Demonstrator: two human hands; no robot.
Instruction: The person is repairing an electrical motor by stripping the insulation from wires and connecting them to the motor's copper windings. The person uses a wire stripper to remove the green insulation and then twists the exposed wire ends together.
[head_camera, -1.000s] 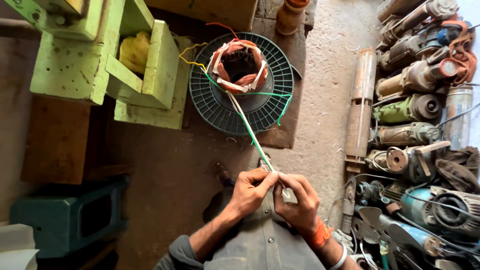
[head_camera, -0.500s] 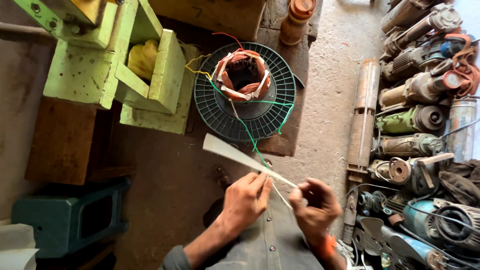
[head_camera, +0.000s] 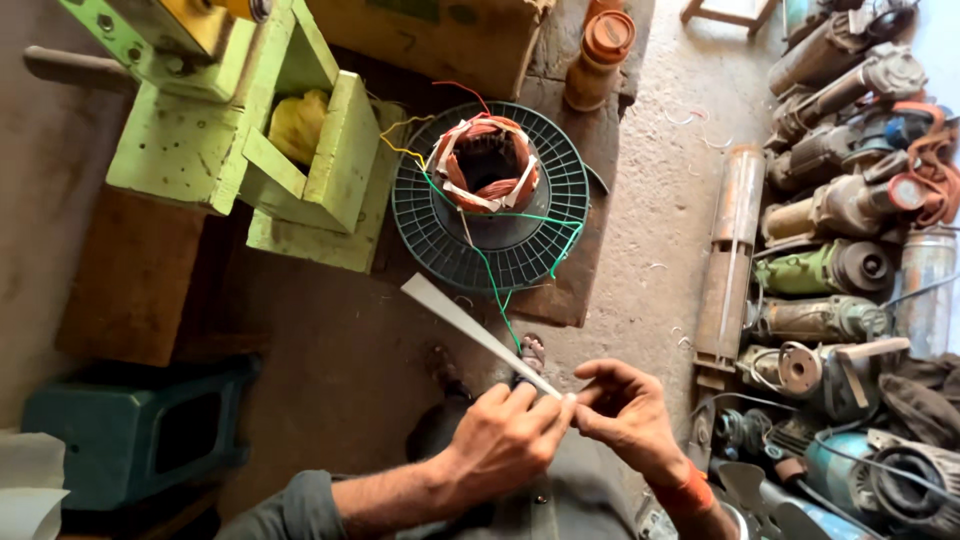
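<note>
Both hands low in the near centre, fingertips meeting. Left hand pinched shut on the near end of a white strip; right hand closed on that same end from the other side, thumb and forefinger pressed to it. Strip long, flat, thin, paper-like, narrow at the hands and widening to a blunt far end, slanting up and left over the floor, held clear of it. Orange band on the right wrist, grey sleeve on the left arm.

Farther out, a stator: round core with coppery-red windings and pale paper slips tucked in the slots, hollow dark middle. Seated on a dark green ribbed plastic disc, itself on a rusty flat plate. Thin green wire trailing from the windings toward the hands, running just beside the strip; yellow and red leads curling off to the far side.

Far left, a pale green painted wooden frame, chipped and boxy, with a yellow lump inside. Near left, a teal plastic stool. Right side, a heap of worn metal motors, cylindrical, greasy, rusted. Rough concrete floor, dusty and pale.
</note>
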